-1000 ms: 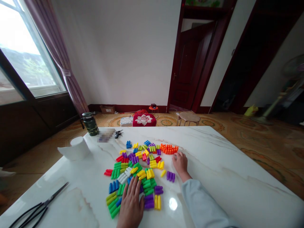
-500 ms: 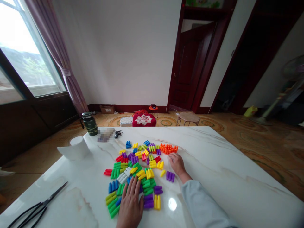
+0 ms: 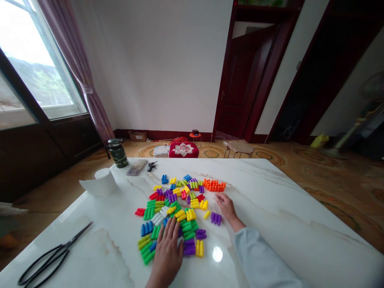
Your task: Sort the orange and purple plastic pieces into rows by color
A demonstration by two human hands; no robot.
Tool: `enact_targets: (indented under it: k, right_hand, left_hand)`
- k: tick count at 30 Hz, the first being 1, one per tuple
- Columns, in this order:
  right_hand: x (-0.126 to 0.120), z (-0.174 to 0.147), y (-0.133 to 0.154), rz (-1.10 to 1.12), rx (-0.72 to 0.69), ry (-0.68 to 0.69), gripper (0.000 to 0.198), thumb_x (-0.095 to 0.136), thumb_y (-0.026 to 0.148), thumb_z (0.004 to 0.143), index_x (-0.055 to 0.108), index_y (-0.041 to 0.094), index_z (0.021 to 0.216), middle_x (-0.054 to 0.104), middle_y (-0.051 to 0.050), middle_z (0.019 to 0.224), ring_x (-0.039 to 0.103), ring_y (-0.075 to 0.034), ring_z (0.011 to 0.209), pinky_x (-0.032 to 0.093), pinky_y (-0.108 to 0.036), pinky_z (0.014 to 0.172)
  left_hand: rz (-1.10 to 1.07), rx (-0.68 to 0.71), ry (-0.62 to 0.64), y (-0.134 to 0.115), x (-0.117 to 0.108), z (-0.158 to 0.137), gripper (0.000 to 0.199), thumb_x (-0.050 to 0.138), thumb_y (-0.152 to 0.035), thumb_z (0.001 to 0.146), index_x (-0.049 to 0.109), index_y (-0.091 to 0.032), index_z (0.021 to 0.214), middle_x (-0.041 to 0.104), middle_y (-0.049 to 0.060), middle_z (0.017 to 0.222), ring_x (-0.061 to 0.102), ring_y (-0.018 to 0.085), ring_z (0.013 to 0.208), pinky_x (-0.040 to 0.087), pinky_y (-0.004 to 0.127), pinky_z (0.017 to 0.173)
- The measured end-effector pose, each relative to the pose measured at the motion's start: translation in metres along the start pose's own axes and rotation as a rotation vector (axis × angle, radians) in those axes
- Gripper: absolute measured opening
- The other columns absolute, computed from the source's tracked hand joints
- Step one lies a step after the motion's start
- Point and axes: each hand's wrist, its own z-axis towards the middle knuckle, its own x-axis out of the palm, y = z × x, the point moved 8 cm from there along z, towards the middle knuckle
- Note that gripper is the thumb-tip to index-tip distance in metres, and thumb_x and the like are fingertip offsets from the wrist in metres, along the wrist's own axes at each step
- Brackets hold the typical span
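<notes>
Green, purple, yellow and other small rods [image 3: 189, 229], mostly in short side-by-side rows, lie in a loose pile on the white marble-patterned table [image 3: 276, 200]; pile centre = dial centre, 12 toward far edge. Orange cluster [image 3: 214, 185] at 2 o'clock, pile's edge. Left hand [image 3: 168, 247] at 6 o'clock: palm down over rods, fingers extended with narrow gaps, thumb apart; anything beneath is hidden. Right hand [image 3: 226, 206] at 3 o'clock: fingers bent, close together, tips near the orange cluster; cannot tell whether they grip a rod. Purple row [image 3: 216, 218] near its wrist. Outward: long-handled scissors [image 3: 71, 242] at 8, white roll [image 3: 103, 186] at 10, dark green flask [image 3: 118, 154] at 11.
</notes>
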Motion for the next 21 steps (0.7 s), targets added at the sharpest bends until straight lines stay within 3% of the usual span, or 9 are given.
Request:
enact_targets:
  k: [4,8,11,16,21]
  right_hand:
    - [-0.004,-0.026,0.012,0.022,-0.005,0.211,0.023,0.055,0.027,0.080,0.071,0.019,0.093,0.070,-0.008,0.096,0.064,-0.017,0.075,0.054,-0.031,0.072]
    - [-0.004,-0.043,0.032,-0.083,-0.036,0.447,0.034,0.061,0.017,0.070,0.073,0.023,0.102,0.070,-0.006,0.105,0.063,-0.021,0.093,0.050,-0.033,0.087]
    - [-0.002,-0.044,0.052,-0.201,-0.087,0.559,0.043,0.059,0.011,0.067,0.074,0.024,0.105,0.071,-0.004,0.103,0.060,-0.023,0.099,0.047,-0.032,0.089]
    - [0.009,-0.043,0.069,-0.296,-0.153,0.686,0.054,0.055,0.003,0.059,0.074,0.027,0.104,0.071,-0.001,0.103,0.060,-0.023,0.099,0.044,-0.031,0.088]
    - [0.013,-0.047,0.059,-0.366,-0.106,0.690,0.052,0.056,0.003,0.057,0.073,0.027,0.100,0.066,-0.001,0.099,0.061,-0.020,0.091,0.044,-0.026,0.079]
  left_hand:
    - [-0.009,-0.024,0.041,0.000,0.001,0.000,0.054,0.048,-0.027,0.090,0.043,-0.018,0.143,0.047,0.009,0.149,0.038,0.026,0.140,0.030,0.045,0.115]
    - [-0.017,-0.040,0.080,-0.001,0.001,0.001,0.053,0.046,-0.025,0.090,0.044,-0.016,0.143,0.045,0.010,0.150,0.037,0.026,0.141,0.029,0.046,0.115]
    - [-0.029,-0.049,0.085,-0.001,0.002,0.001,0.053,0.046,-0.025,0.091,0.043,-0.015,0.143,0.044,0.011,0.150,0.036,0.026,0.141,0.029,0.046,0.116]
    - [-0.007,-0.036,0.087,0.000,0.004,0.000,0.053,0.046,-0.026,0.091,0.044,-0.015,0.143,0.044,0.011,0.150,0.036,0.026,0.141,0.028,0.046,0.116]
    - [0.006,-0.018,0.037,0.000,0.003,-0.001,0.052,0.047,-0.026,0.091,0.044,-0.015,0.142,0.046,0.010,0.149,0.038,0.025,0.140,0.028,0.044,0.116]
